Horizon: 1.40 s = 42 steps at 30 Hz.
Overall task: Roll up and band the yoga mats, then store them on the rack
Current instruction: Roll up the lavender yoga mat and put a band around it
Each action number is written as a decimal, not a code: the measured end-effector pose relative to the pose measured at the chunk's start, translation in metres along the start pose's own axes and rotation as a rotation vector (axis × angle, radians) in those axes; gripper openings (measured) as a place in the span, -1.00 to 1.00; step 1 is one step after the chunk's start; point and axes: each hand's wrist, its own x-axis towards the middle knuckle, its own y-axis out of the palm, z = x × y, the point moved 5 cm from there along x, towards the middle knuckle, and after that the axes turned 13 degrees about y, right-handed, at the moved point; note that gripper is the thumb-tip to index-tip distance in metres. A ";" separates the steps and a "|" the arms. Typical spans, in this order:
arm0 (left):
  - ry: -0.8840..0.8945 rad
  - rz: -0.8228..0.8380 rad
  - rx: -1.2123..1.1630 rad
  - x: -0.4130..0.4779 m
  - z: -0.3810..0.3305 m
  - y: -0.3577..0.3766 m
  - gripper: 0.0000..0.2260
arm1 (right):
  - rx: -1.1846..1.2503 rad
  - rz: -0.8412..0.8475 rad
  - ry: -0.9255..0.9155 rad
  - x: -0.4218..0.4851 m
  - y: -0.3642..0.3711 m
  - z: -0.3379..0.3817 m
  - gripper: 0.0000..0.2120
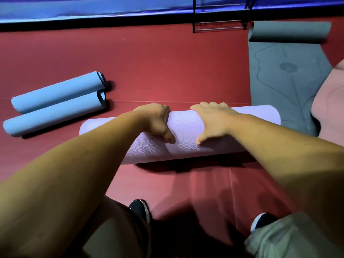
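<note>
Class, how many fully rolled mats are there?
3: the far blue mat and near blue mat at left; the lilac mat under the left hand and right hand. The grey mat is only part rolled; more may be hidden.

**Fingertips, rack and shoes only partly showing**

The fingertips of the left hand [156, 121] and the right hand [212, 121] are disappearing over the far side of the purple mat [186, 131]. The left forearm is covering part of that mat. The top edge is cutting off the rack [219, 25], and the right edge is cutting off the pink mat [327, 101]. Trouser legs are hiding part of the left shoe [139, 208] and the right shoe [260, 220].
</note>
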 end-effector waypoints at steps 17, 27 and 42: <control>0.089 -0.010 0.240 -0.010 -0.007 0.014 0.07 | 0.246 0.156 0.037 0.005 0.007 -0.010 -0.17; 0.094 -0.033 0.038 0.001 0.003 0.009 -0.13 | 0.197 0.182 0.048 0.007 0.009 -0.012 0.01; 0.070 0.014 0.245 -0.002 -0.006 0.020 0.15 | 0.171 0.133 0.007 0.000 0.005 -0.002 -0.05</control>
